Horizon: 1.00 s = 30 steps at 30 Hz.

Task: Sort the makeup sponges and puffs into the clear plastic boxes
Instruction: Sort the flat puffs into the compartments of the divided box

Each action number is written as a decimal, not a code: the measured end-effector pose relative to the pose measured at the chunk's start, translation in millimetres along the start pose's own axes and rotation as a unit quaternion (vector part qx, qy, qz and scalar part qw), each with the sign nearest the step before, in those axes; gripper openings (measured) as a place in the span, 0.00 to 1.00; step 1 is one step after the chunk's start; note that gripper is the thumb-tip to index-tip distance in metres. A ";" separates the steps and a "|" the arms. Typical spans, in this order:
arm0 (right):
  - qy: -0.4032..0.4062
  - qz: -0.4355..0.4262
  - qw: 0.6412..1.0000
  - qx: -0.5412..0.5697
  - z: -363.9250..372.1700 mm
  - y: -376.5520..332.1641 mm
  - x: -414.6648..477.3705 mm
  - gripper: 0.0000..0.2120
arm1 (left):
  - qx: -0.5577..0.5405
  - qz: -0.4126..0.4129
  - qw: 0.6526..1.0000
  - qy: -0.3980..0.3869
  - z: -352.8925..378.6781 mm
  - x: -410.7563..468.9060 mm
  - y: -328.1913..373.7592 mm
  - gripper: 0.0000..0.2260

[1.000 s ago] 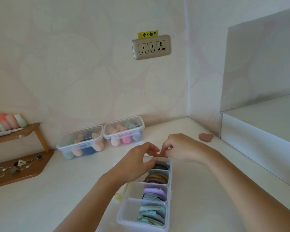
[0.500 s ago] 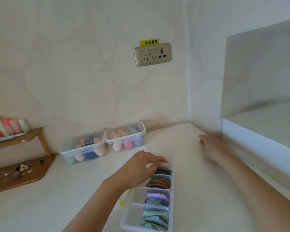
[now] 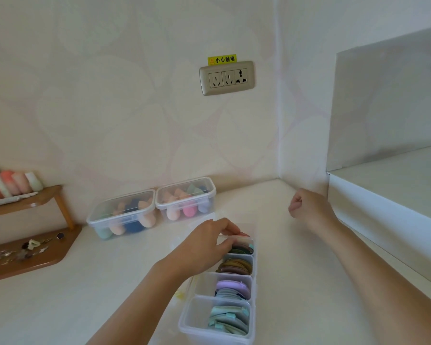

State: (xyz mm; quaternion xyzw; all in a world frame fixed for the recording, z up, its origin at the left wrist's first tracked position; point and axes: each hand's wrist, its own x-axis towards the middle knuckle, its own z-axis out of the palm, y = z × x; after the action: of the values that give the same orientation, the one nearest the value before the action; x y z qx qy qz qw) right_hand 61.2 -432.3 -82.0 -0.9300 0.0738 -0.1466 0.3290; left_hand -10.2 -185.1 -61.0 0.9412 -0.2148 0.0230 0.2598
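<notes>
A long clear divided box (image 3: 192, 317) lies on the white counter in front of me. Its compartments hold stacked flat puffs: mint green (image 3: 230, 319), lilac (image 3: 232, 287), olive and brown (image 3: 235, 266), dark green (image 3: 240, 250). My left hand (image 3: 207, 247) grips the box's far end, fingers curled over the rim. My right hand (image 3: 306, 207) is off to the right near the wall corner, closed in a fist around a pinkish puff that is almost wholly hidden. Two lidded clear boxes (image 3: 125, 215) (image 3: 187, 199) of teardrop sponges stand against the back wall.
A wooden two-level shelf (image 3: 35, 257) at the left carries small trinkets below and more sponges above. A white raised ledge (image 3: 383, 207) runs along the right side. A wall socket (image 3: 227, 78) sits above the counter.
My right hand left the divided box, reached right to the pink puff by the corner and closed over it. The left hand stayed on the box's far end.
</notes>
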 end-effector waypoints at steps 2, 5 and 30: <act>0.007 -0.032 0.992 0.118 -5.9 -13.0 -5.8 0.06 | -0.006 0.004 1.000 -0.007 -0.3 -0.5 0.6 0.09; 0.008 -0.107 0.973 0.206 -18.2 -38.3 -21.7 0.05 | -0.015 0.006 1.000 -0.009 -0.4 -0.8 0.4 0.09; -0.065 -0.220 0.968 0.106 20.5 -77.4 -57.3 0.04 | -0.015 -0.009 0.999 0.031 3.0 1.3 -0.7 0.10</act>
State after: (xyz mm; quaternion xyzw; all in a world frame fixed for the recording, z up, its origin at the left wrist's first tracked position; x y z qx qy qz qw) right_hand 16.8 -347.0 -60.9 -0.8909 -0.1702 -0.1615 0.3890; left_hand -8.9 -186.5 -63.8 0.9381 -0.1980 0.0469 0.2802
